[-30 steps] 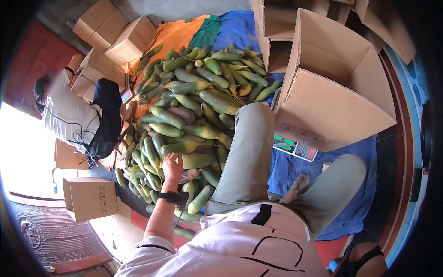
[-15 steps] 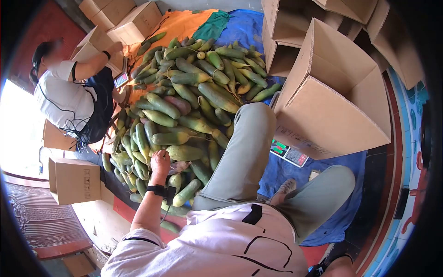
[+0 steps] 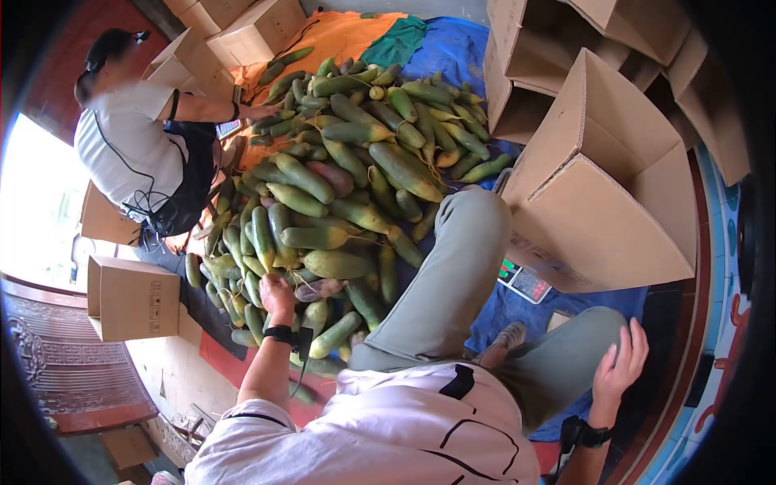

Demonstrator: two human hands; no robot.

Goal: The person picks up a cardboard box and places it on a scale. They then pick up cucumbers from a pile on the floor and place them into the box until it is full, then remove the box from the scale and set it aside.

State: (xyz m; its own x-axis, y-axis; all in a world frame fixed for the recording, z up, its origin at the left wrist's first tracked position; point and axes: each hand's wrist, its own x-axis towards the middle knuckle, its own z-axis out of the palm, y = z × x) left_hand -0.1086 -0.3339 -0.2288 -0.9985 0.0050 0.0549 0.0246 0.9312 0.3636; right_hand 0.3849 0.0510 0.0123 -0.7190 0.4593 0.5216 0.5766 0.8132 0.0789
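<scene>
A big heap of green radishes [image 3: 347,194], many with yellowish ends, lies in front of me. My left hand [image 3: 277,297] is at the near side of the heap, its fingers curled at the lower end of a long green radish [image 3: 263,240]; the fingertips are partly hidden. Just right of that hand lies a purplish radish [image 3: 320,290]. Beside my bent right knee, my right hand [image 3: 622,364] is raised with fingers apart, holding nothing.
A large open carton [image 3: 602,210] stands on a digital scale [image 3: 524,281] to my right. More cartons [image 3: 558,40] are stacked behind it. A co-worker [image 3: 133,137] sits at the left, one hand on the radishes. Another carton [image 3: 137,299] stands nearer on the left.
My left hand has moved down slightly to the radish's end. My right hand has come into view beside the knee. The co-worker's arm now reaches onto the heap.
</scene>
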